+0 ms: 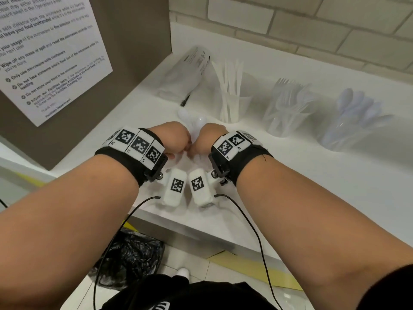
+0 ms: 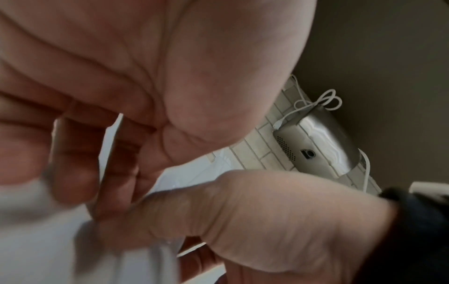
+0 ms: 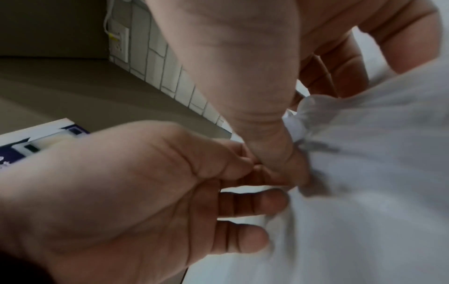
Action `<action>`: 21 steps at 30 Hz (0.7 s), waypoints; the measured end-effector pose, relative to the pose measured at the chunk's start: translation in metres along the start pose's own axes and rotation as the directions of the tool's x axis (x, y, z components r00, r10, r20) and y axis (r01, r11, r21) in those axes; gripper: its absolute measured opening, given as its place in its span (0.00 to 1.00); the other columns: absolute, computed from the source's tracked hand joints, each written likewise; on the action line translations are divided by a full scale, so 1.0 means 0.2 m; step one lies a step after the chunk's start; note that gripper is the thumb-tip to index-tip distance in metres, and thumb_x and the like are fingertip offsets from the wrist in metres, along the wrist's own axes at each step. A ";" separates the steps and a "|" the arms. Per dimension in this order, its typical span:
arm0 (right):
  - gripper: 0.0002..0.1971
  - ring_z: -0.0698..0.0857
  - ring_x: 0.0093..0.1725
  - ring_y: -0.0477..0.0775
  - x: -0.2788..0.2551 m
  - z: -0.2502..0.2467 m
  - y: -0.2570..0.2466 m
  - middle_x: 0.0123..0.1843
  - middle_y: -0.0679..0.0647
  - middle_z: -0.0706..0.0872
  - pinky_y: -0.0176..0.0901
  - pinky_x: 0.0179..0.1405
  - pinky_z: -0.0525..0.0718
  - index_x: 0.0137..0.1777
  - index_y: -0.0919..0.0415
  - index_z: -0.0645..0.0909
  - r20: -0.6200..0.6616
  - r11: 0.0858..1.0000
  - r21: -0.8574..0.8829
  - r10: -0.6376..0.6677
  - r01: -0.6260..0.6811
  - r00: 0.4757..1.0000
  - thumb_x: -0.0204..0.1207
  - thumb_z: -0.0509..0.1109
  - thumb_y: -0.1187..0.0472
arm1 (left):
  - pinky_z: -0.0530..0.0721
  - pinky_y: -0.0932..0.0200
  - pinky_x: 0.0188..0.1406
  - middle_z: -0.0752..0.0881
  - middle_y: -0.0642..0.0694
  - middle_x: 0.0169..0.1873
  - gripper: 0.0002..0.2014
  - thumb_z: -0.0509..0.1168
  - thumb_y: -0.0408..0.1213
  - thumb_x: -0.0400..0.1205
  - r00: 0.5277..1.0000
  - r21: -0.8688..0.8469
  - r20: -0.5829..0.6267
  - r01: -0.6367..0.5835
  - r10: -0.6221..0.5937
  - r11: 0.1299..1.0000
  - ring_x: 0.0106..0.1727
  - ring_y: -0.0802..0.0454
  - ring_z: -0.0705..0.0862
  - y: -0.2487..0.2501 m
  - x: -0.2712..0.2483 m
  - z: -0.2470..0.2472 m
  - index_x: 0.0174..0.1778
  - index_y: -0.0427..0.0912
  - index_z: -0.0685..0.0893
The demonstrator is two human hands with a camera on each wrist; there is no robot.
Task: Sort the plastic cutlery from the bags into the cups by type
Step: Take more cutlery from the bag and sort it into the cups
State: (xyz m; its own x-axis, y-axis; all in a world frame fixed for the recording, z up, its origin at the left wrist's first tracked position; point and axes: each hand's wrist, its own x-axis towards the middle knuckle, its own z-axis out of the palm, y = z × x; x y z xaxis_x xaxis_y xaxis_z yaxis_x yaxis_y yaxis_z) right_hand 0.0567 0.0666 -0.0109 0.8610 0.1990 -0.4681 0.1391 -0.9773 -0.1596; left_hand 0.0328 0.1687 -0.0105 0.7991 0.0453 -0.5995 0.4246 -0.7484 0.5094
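My left hand (image 1: 176, 139) and right hand (image 1: 210, 135) meet knuckle to knuckle over the white counter (image 1: 312, 175), both pinching a thin clear bag of white spoons (image 1: 190, 119). The right wrist view shows the right thumb (image 3: 255, 115) and the left hand's fingers (image 3: 243, 203) gripping the crumpled bag (image 3: 364, 173). The bag (image 2: 48, 240) is blurred in the left wrist view. Three clear cups stand behind: one with knives (image 1: 234, 106), one with forks (image 1: 283, 115), one with spoons (image 1: 348, 130). A second bag (image 1: 190, 72) lies at the back.
A brown panel with a printed notice (image 1: 49, 52) walls off the left. A tiled wall (image 1: 312, 25) runs behind the counter. Below the counter's front edge (image 1: 201, 227) a black bin bag (image 1: 134, 253) sits on the floor. A metal wall unit (image 2: 316, 138) shows in the left wrist view.
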 end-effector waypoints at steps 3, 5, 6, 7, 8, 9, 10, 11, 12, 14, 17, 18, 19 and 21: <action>0.16 0.82 0.61 0.61 0.01 0.01 -0.01 0.53 0.56 0.83 0.50 0.59 0.84 0.41 0.59 0.77 -0.027 0.999 -0.049 0.015 -0.016 1.000 0.69 0.76 0.48 | 0.84 0.43 0.62 0.84 0.44 0.63 0.18 0.56 0.29 0.83 0.998 0.118 -0.001 -0.058 0.059 0.991 0.61 0.38 0.84 -0.02 -0.01 -0.01 0.66 0.47 0.82; 0.19 0.80 0.64 0.62 0.01 0.03 -0.01 0.59 0.57 0.82 0.50 0.61 0.82 0.56 0.62 0.78 -0.055 0.997 -0.071 0.027 -0.031 0.998 0.72 0.74 0.50 | 0.82 0.47 0.65 0.81 0.48 0.66 0.20 0.55 0.28 0.83 0.998 0.142 -0.015 -0.059 0.061 0.988 0.64 0.41 0.82 -0.03 -0.01 -0.01 0.67 0.47 0.81; 0.19 0.79 0.65 0.62 0.01 0.03 0.00 0.61 0.58 0.81 0.50 0.61 0.81 0.60 0.63 0.77 -0.079 0.997 -0.073 0.017 -0.023 0.997 0.75 0.71 0.52 | 0.79 0.49 0.67 0.80 0.46 0.68 0.19 0.55 0.28 0.83 0.997 0.167 -0.060 -0.047 0.058 0.985 0.66 0.41 0.80 -0.03 -0.01 -0.02 0.68 0.44 0.81; 0.17 0.79 0.65 0.62 0.01 0.04 0.00 0.62 0.58 0.81 0.51 0.62 0.81 0.60 0.63 0.77 -0.074 0.997 -0.077 0.022 -0.027 0.997 0.77 0.69 0.54 | 0.77 0.49 0.68 0.77 0.42 0.70 0.19 0.54 0.28 0.84 0.989 0.204 -0.137 -0.027 0.056 0.979 0.69 0.39 0.78 -0.03 0.00 -0.03 0.71 0.40 0.78; 0.14 0.79 0.65 0.62 0.02 0.04 0.00 0.62 0.59 0.81 0.51 0.63 0.81 0.59 0.63 0.77 -0.079 0.997 -0.075 0.013 -0.019 0.997 0.78 0.67 0.56 | 0.76 0.47 0.69 0.73 0.38 0.72 0.21 0.54 0.28 0.84 0.974 0.230 -0.221 0.003 0.049 0.973 0.70 0.37 0.76 -0.02 0.02 -0.05 0.74 0.38 0.73; 0.11 0.79 0.65 0.62 0.01 0.04 0.00 0.62 0.59 0.81 0.52 0.63 0.81 0.56 0.61 0.76 -0.066 0.996 -0.080 0.028 -0.033 0.997 0.78 0.66 0.57 | 0.76 0.45 0.67 0.68 0.36 0.73 0.24 0.54 0.27 0.83 0.962 0.224 -0.270 0.031 0.031 0.974 0.69 0.36 0.75 -0.03 0.03 -0.07 0.77 0.40 0.68; 0.09 0.80 0.64 0.62 0.02 0.04 0.01 0.62 0.60 0.81 0.53 0.63 0.82 0.53 0.61 0.75 -0.070 0.996 -0.080 0.026 -0.032 0.997 0.78 0.66 0.57 | 0.77 0.44 0.65 0.66 0.36 0.74 0.28 0.54 0.26 0.81 0.958 0.202 -0.286 0.051 0.009 0.978 0.67 0.34 0.76 -0.03 0.05 -0.09 0.79 0.43 0.64; 0.09 0.80 0.63 0.62 0.02 0.04 0.01 0.62 0.61 0.80 0.53 0.63 0.82 0.52 0.61 0.74 -0.063 0.995 -0.085 0.038 -0.043 0.997 0.77 0.66 0.57 | 0.78 0.44 0.64 0.65 0.36 0.75 0.31 0.54 0.26 0.80 0.961 0.199 -0.277 0.051 0.007 0.979 0.67 0.34 0.77 -0.03 0.06 -0.11 0.81 0.46 0.60; 0.10 0.80 0.62 0.63 0.03 0.04 0.01 0.62 0.62 0.80 0.53 0.62 0.82 0.52 0.61 0.74 -0.062 0.996 -0.079 0.044 -0.048 0.997 0.76 0.66 0.57 | 0.78 0.46 0.64 0.67 0.35 0.76 0.32 0.54 0.25 0.80 0.967 0.214 -0.256 0.040 0.017 0.976 0.68 0.34 0.77 -0.03 0.07 -0.12 0.82 0.46 0.59; 0.09 0.81 0.60 0.63 0.03 0.04 0.01 0.62 0.62 0.80 0.52 0.58 0.83 0.51 0.60 0.73 -0.063 0.997 -0.069 0.043 -0.047 0.997 0.75 0.67 0.57 | 0.74 0.49 0.66 0.71 0.34 0.75 0.27 0.53 0.25 0.82 0.974 0.301 -0.222 0.026 0.044 0.953 0.72 0.36 0.74 -0.03 0.09 -0.13 0.80 0.37 0.64; 0.08 0.81 0.62 0.62 0.03 0.03 0.03 0.58 0.59 0.82 0.51 0.60 0.83 0.51 0.60 0.73 -0.046 0.995 -0.096 0.030 -0.035 0.998 0.77 0.66 0.59 | 0.70 0.50 0.70 0.72 0.35 0.75 0.22 0.50 0.25 0.85 0.977 0.415 -0.198 0.011 0.079 0.910 0.75 0.37 0.71 -0.01 0.07 -0.12 0.76 0.32 0.70; 0.07 0.80 0.63 0.61 0.04 0.03 0.03 0.57 0.59 0.82 0.51 0.62 0.83 0.52 0.61 0.73 -0.047 0.995 -0.100 0.026 -0.030 0.999 0.77 0.65 0.60 | 0.69 0.51 0.71 0.72 0.36 0.76 0.22 0.50 0.25 0.85 0.978 0.448 -0.188 0.003 0.091 0.894 0.75 0.38 0.71 -0.01 0.06 -0.11 0.76 0.32 0.71; 0.08 0.80 0.63 0.61 0.04 0.04 0.03 0.59 0.59 0.82 0.51 0.63 0.82 0.54 0.61 0.74 -0.046 0.994 -0.101 0.028 -0.032 0.999 0.77 0.65 0.61 | 0.69 0.51 0.72 0.72 0.36 0.76 0.22 0.50 0.25 0.85 0.979 0.467 -0.176 -0.007 0.101 0.884 0.75 0.38 0.72 0.00 0.06 -0.09 0.76 0.33 0.71; 0.16 0.79 0.65 0.62 0.04 0.05 0.01 0.64 0.61 0.80 0.53 0.65 0.81 0.63 0.63 0.73 -0.067 0.995 -0.083 0.050 -0.056 0.997 0.76 0.66 0.62 | 0.70 0.51 0.71 0.73 0.35 0.75 0.23 0.52 0.24 0.85 0.980 0.454 -0.175 -0.004 0.094 0.891 0.74 0.38 0.73 0.00 0.07 -0.06 0.77 0.34 0.70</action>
State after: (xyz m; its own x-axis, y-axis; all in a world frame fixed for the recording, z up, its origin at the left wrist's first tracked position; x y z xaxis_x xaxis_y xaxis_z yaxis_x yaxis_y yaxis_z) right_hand 0.0592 0.0665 -0.0242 0.8977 0.1444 -0.4163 0.1313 -0.9895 -0.0602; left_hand 0.0489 0.1779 -0.0109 0.8976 0.0899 -0.4315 0.1816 -0.9675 0.1761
